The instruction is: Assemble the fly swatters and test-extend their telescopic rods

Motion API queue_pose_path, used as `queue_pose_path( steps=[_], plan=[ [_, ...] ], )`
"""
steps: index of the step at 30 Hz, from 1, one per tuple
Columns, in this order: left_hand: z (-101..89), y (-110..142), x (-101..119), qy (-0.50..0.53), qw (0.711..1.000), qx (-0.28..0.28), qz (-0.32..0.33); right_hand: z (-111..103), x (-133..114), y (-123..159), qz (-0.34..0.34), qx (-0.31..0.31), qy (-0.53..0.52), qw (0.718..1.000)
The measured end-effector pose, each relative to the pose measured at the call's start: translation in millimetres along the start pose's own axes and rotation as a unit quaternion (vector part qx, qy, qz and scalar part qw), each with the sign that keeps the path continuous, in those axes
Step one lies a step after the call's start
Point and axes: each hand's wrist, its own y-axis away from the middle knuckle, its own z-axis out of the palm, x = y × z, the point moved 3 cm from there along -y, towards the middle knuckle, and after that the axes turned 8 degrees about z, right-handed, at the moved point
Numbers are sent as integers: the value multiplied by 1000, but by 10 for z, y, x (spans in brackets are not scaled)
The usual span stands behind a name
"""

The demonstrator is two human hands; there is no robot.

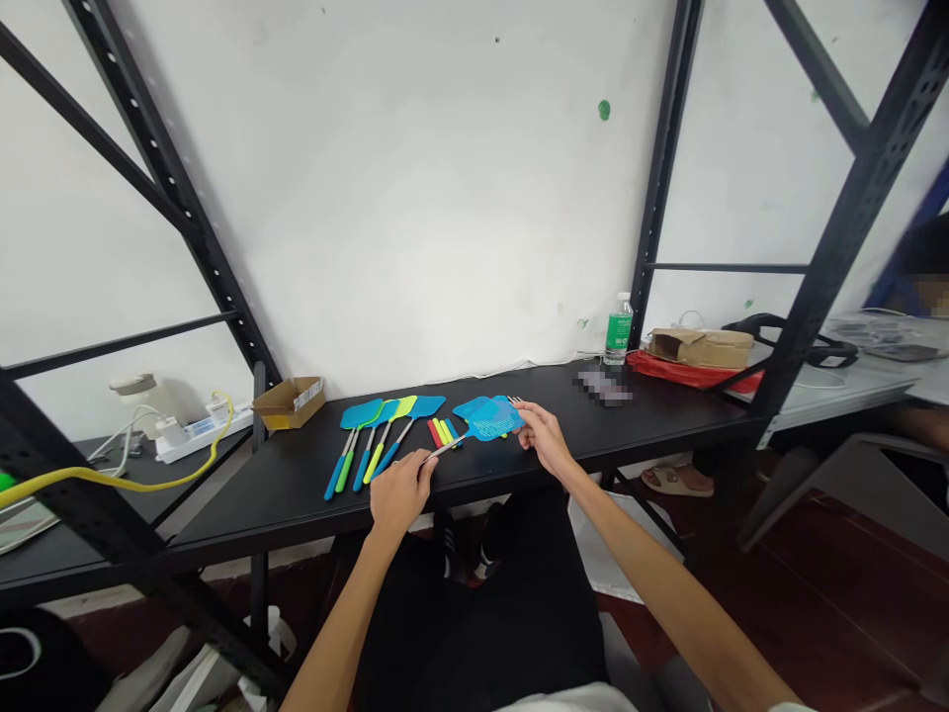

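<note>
A blue fly swatter with a thin metal rod is held between my two hands above the black table. My left hand is closed around the rod's lower end, hiding the handle. At the right edge of the blue head, my right hand pinches it with thumb and fingers; small pale prongs show just beyond. Another blue swatter head lies partly behind the held one. Left of my hands, several fly swatters with blue, green and yellow parts lie side by side. Short red, yellow and blue grips lie between.
An open cardboard box sits at the table's left end. Toward the back right stands a water bottle, beside a carton on red plastic. Black metal posts frame both sides. A power strip lies left; another person is at far right.
</note>
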Motion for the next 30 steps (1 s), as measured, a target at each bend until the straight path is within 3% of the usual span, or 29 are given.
queue_pose_path(
  steps=[18,23,30],
  plan=[
    [12,12,-9,-19,1000,9,-1,-27,28,-4,-11,-23,28,999],
    [-19,8,29,-14,999,25,-19,26,44,14,-10,-73,106,992],
    [5,-14,33,-40,998,34,-44,66,76,36,-10,-85,143,986]
  ],
)
